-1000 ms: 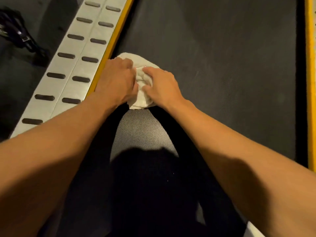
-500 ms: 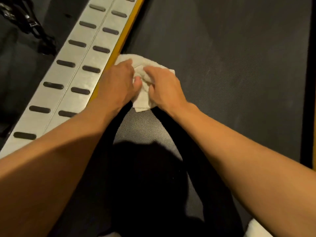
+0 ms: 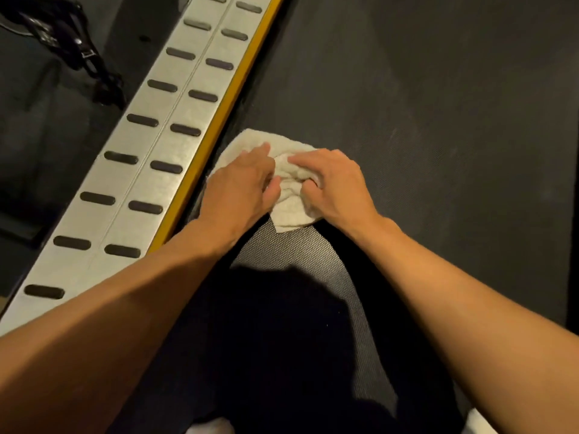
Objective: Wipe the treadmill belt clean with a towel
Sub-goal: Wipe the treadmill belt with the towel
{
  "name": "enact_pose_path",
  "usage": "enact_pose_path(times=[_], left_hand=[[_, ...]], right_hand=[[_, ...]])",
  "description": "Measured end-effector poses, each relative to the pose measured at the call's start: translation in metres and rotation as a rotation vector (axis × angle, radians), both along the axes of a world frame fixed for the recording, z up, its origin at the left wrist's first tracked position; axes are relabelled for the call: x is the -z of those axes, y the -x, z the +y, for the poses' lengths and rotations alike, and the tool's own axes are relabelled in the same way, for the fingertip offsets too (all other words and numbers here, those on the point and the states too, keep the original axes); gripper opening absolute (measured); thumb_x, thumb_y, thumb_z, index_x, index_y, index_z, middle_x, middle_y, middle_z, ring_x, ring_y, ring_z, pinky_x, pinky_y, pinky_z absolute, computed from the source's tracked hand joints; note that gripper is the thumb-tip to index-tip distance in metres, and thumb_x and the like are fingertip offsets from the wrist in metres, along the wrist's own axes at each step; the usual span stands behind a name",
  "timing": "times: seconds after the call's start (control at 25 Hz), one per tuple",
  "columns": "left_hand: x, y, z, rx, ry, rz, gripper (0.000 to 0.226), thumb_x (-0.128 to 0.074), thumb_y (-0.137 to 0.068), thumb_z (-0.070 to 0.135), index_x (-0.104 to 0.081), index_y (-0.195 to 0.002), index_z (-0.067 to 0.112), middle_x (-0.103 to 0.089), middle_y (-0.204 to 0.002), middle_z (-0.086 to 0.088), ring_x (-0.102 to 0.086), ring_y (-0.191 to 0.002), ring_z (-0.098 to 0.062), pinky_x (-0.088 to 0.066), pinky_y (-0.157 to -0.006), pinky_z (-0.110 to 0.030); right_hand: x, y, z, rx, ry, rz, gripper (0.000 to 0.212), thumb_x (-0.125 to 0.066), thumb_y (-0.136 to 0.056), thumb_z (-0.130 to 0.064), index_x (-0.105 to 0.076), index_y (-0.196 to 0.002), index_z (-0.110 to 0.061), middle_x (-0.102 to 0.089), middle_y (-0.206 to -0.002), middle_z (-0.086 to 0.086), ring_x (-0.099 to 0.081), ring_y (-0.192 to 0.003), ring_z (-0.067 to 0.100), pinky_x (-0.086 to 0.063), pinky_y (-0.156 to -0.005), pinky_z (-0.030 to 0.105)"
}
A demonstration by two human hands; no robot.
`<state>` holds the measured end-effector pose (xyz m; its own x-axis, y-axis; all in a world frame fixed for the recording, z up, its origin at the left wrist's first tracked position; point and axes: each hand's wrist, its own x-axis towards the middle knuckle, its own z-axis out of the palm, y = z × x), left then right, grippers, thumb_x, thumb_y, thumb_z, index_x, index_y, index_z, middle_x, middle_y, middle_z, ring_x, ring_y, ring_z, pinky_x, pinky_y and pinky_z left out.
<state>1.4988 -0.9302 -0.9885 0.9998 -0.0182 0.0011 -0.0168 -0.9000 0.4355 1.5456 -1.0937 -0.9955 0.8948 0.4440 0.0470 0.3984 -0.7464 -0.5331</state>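
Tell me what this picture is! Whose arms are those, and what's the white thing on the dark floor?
The camera sits on a person's head and looks down, so you see that person's own two arms reaching out. The dark bumpy floor is really a treadmill belt, the moving strip that people run on. Beside it on the left runs a yellow stripe, then a silver side rail with dark grip pads, where feet can stand. The white thing is a towel, bunched up on the belt close to that yellow stripe. The left hand and the right hand both press down on it, fingers bent into the cloth. The person is cleaning the belt. The dark shape at the bottom is probably the person's own body and shadow.
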Motion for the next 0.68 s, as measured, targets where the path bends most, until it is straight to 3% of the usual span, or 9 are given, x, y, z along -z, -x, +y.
enact_pose_path(times=[0.08,0.24,0.36,0.52,0.68], left_hand=[[-0.003,0.003,-0.014,-0.021,-0.065,0.06,0.022,-0.052,-0.092,0.035,-0.055,-0.09,0.013,-0.054,-0.134,-0.008,-0.056,-0.11,-0.034,-0.048,-0.078,-0.045],[-0.014,-0.022,-0.023,-0.138,-0.16,0.108,0.025,-0.053,-0.091,0.038,-0.056,-0.104,0.016,-0.065,-0.098,-0.013,-0.058,-0.093,-0.039,-0.045,-0.075,-0.043],[-0.012,-0.009,-0.026,-0.041,-0.149,0.125,0.021,-0.05,-0.092,0.03,-0.054,-0.107,0.016,-0.058,-0.11,-0.012,-0.057,-0.095,-0.036,-0.043,-0.075,-0.043],[-0.011,-0.012,-0.063,0.081,-0.218,0.239,0.037,-0.043,-0.095,0.03,-0.046,-0.127,0.012,-0.045,-0.132,-0.018,-0.05,-0.113,-0.04,-0.041,-0.087,-0.046],[-0.013,-0.034,-0.045,0.094,-0.214,0.116,0.027,-0.048,-0.091,0.032,-0.049,-0.109,0.012,-0.057,-0.111,-0.014,-0.057,-0.096,-0.039,-0.043,-0.074,-0.044]], right_hand=[[0.001,-0.011,-0.011,0.003,0.006,-0.008,0.042,-0.05,-0.073,-0.015,-0.07,-0.11,-0.021,-0.069,-0.108,-0.001,-0.056,-0.097,0.023,-0.03,-0.082,0.019],[-0.005,-0.025,0.014,0.016,0.012,0.015,0.042,-0.049,-0.069,-0.009,-0.07,-0.105,-0.014,-0.069,-0.098,0.005,-0.059,-0.097,0.026,-0.036,-0.084,0.028],[-0.001,0.001,-0.011,-0.012,-0.019,0.061,0.049,-0.046,-0.068,-0.01,-0.068,-0.112,-0.011,-0.069,-0.111,0.004,-0.059,-0.108,0.024,-0.042,-0.096,0.033],[0.006,0.0,-0.043,0.063,-0.052,0.058,0.051,-0.046,-0.069,-0.012,-0.068,-0.114,-0.018,-0.068,-0.116,-0.003,-0.058,-0.113,0.016,-0.039,-0.1,0.024],[-0.006,-0.013,-0.023,0.054,-0.037,0.033,0.038,-0.047,-0.067,-0.007,-0.067,-0.099,-0.007,-0.069,-0.102,0.006,-0.059,-0.098,0.027,-0.044,-0.083,0.036]])
